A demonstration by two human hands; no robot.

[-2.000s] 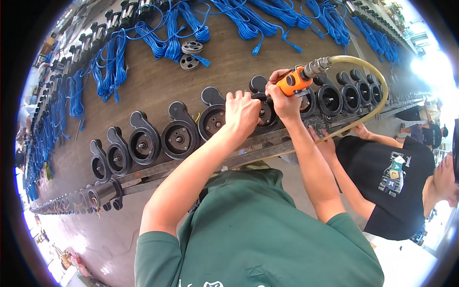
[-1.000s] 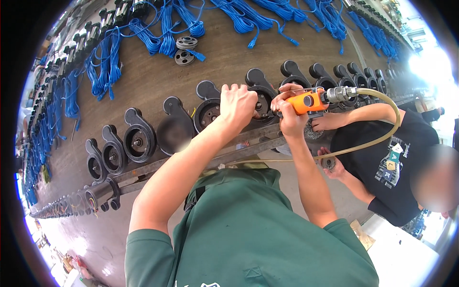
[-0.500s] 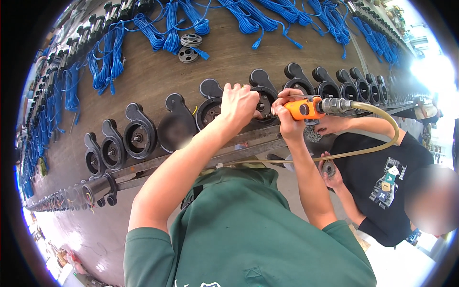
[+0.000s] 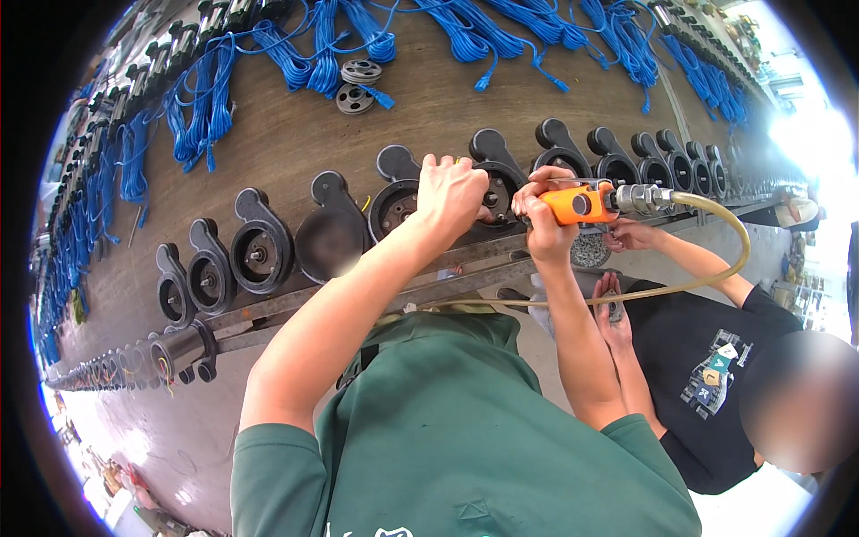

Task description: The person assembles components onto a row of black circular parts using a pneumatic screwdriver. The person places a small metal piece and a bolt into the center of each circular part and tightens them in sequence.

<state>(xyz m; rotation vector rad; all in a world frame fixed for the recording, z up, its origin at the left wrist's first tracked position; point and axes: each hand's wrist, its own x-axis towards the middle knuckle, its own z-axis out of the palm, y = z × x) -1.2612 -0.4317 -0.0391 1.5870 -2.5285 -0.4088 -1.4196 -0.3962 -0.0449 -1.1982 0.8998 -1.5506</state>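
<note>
My right hand [image 4: 546, 215] is closed around an orange air-powered driver [image 4: 577, 204], held nearly level. Its tool end points left, toward a black round housing [image 4: 497, 174] with a stubby side arm and metal parts inside. A metal fitting joins the driver to a yellowish air hose [image 4: 735, 234]. My left hand [image 4: 450, 192] is closed at that housing's left rim, its fingers curled and its thumb showing at the lower edge. Whether the driver's tip touches anything cannot be made out. Left of my hand sits another black housing [image 4: 394, 201] with a round plate inside.
More black housings [image 4: 259, 251] line the bench edge. Bundled blue cables [image 4: 465, 36] and two metal discs [image 4: 355, 98] lie farther back. At right, close to my forearm, a co-worker in a black shirt [image 4: 689, 358] has one hand [image 4: 631, 235] by a grey speckled round piece [image 4: 591, 249].
The driver and my right hand have shifted slightly right. My left hand stays in place. The co-worker's arms have moved, and the grey speckled piece shows more of its round shape.
</note>
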